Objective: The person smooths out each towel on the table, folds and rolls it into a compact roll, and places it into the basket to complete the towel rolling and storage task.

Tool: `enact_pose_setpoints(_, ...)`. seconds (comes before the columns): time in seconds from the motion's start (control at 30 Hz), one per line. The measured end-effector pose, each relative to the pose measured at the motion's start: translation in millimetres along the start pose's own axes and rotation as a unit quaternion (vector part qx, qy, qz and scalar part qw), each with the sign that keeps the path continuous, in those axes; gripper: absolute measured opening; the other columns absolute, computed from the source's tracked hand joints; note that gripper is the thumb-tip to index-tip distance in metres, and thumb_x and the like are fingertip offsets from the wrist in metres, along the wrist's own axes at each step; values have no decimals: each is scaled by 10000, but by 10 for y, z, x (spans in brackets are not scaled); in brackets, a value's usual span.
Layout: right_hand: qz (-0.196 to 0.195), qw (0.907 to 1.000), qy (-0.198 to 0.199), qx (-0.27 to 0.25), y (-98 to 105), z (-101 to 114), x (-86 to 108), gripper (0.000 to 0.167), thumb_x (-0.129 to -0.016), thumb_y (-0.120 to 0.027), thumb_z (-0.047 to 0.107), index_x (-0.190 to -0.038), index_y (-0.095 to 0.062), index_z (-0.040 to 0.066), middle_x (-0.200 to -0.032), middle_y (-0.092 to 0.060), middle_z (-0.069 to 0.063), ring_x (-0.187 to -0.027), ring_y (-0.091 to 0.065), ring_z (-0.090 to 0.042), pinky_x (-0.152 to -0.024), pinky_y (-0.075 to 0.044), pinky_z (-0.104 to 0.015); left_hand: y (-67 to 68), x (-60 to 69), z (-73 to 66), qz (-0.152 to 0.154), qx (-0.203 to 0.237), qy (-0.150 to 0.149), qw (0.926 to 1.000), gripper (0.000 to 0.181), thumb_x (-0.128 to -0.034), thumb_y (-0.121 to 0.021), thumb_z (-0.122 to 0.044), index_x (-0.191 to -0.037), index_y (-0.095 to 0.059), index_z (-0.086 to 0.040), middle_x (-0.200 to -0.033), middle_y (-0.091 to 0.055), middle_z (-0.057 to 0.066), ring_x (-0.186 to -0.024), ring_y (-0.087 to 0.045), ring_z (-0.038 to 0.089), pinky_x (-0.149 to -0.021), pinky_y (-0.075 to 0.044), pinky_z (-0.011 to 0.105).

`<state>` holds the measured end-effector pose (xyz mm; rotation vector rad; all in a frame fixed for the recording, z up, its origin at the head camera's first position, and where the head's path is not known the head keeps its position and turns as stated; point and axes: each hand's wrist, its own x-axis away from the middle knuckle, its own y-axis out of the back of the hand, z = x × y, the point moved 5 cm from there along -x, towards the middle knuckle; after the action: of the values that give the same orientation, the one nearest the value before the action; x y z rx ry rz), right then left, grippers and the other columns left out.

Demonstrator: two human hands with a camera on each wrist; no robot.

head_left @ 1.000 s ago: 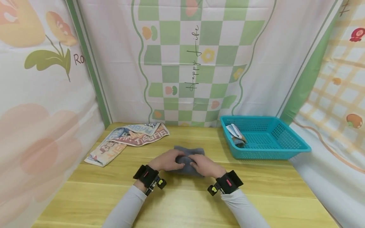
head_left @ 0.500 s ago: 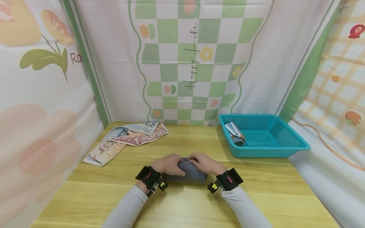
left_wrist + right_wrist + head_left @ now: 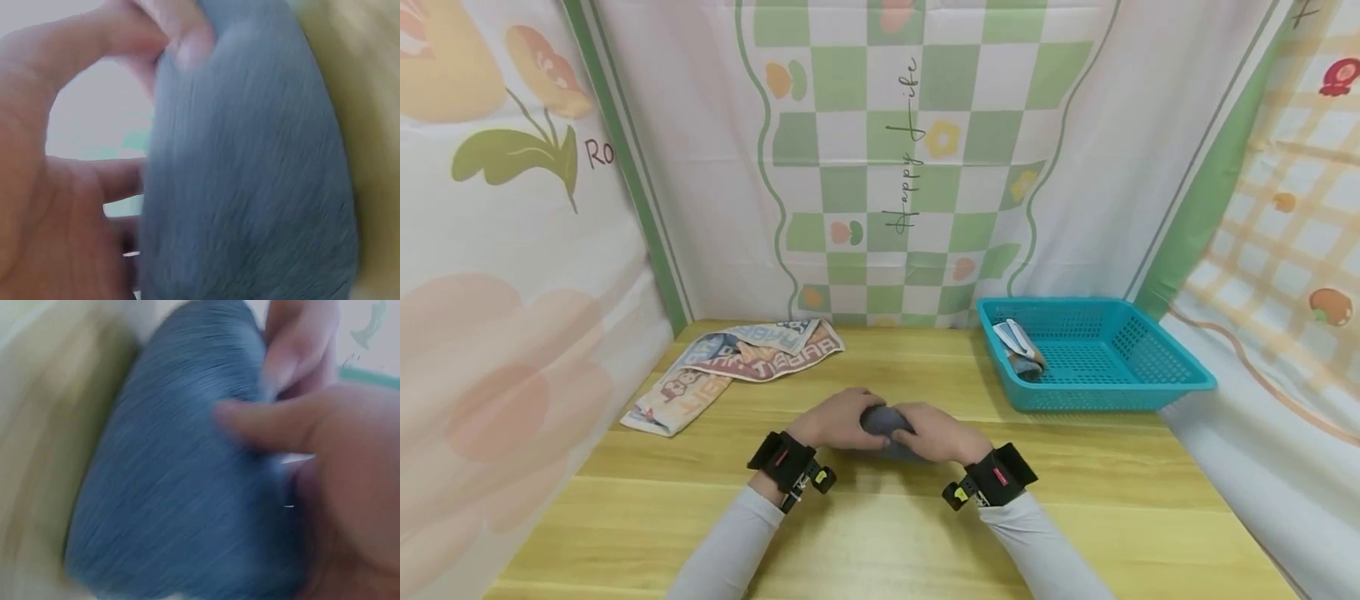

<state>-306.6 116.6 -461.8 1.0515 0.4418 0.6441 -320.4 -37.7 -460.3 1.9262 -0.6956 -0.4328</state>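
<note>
Closest to me are two pale sleeves (image 3: 730, 542), reaching in from the person's side of the tabletop (image 3: 880, 546), with a black strap (image 3: 788, 460) round each wrist. Just past the straps, the left hand (image 3: 841, 422) and right hand (image 3: 938, 435) face each other over a grey cloth (image 3: 887, 419). Each has its grip closed round it: thumb on the near face, fingers over the far side, though the wrist views are too blurred to place every fingertip.

The cloth sits in front of the person, bunched into a rounded bundle, rolled or folded as far as I can judge. Its long axis seems to run left to right, from one palm towards the other, so it lies directly between the two grips, to the right of the left one and to the left of the right one. Neither hand is nearer; both touch it. I can't tell whether its underside bears fully on the wood.

Farther back on the left, well apart from the hands, a patterned towel (image 3: 692, 387) lies loosely spread. Back on the right, on the right hand's side, stands a blue basket (image 3: 1097, 400), a small bundled towel (image 3: 1024, 357) against its left wall. A printed curtain (image 3: 700, 183) hangs behind everything.
</note>
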Motion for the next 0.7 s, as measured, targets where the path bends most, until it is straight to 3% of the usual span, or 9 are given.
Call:
enact_pose_setpoints(0.13, 113, 9972, -276, -681, -44, -179, -12, 373, -1098, -432, 289, -1298, -598, 22, -1237, -662, -137, -1150, -630, -300, -965, -496, -499, -60, -9, -44, 137, -487, -188, 9985, 873, -774, -847, -431, -1480, -505, -46, -1376, -600, 120, -1213, -591, 295, -989, -508, 451)
enact_pose_setpoints(0.2, 200, 9943, -319, -1001, -61, -233, -21, 397, -1109, -391, 320, -1292, -609, 43, -1227, -662, -114, -1133, -627, -278, -962, -492, -492, -97, -27, -35, 150, -525, -201, 9983, 805, -752, -872, -377, -1426, -561, -65, -1301, -644, 76, -1151, -615, 246, -965, -517, 411)
enact_pose_setpoints(0.3, 121, 9922, -409, -1171, -48, -257, -27, 412, -1111, -386, 340, -1277, -636, 60, -1206, -672, -86, -1099, -633, -244, -942, -500, -470, -139, -53, 2, 163, -234, -92, 9996, 605, -730, -873, -340, -1260, -671, -132, -1110, -691, -27, -974, -632, 141, -857, -525, 320)
enact_pose_setpoints(0.4, -315, 9979, -315, -471, 42, -134, -6, 377, -1086, -472, 311, -1272, -650, 36, -1197, -685, -107, -1102, -649, -267, -939, -518, -468, -178, -60, 68, 305, 243, 217, 9990, 358, -753, -828, -365, -1027, -698, -174, -899, -647, -82, -778, -578, 91, -693, -474, 272)
enact_pose_setpoints(0.47, -561, 9983, -101, 87, 102, 23, 16, 345, -1018, -606, 310, -1240, -671, 54, -1158, -700, -87, -1066, -657, -248, -918, -528, -441, -192, -54, 124, 421, 572, 380, 9967, 317, -782, -778, -412, -990, -688, -190, -853, -613, -96, -737, -547, 80, -658, -442, 263)
enact_pose_setpoints(0.6, -715, 9907, 391, 1085, 63, 241, 22, 586, -736, -888, 286, -1237, -665, 81, -1126, -704, -67, -1046, -656, -256, -934, -526, -435, -175, -23, 200, 564, 1195, 543, 9897, 495, -826, -719, -490, -1196, -681, -164, -1035, -670, -49, -900, -612, 118, -773, -500, 317)
enact_pose_setpoints(0.7, -737, 9869, 315, 1398, -62, 205, -20, 775, -595, -968, 285, -1264, -637, 75, -1134, -705, -79, -1054, -662, -282, -951, -523, -457, -113, -5, 222, 445, 1356, 494, 9885, 661, -867, -698, -529, -1383, -601, -129, -1265, -660, 33, -1117, -625, 189, -919, -519, 388)
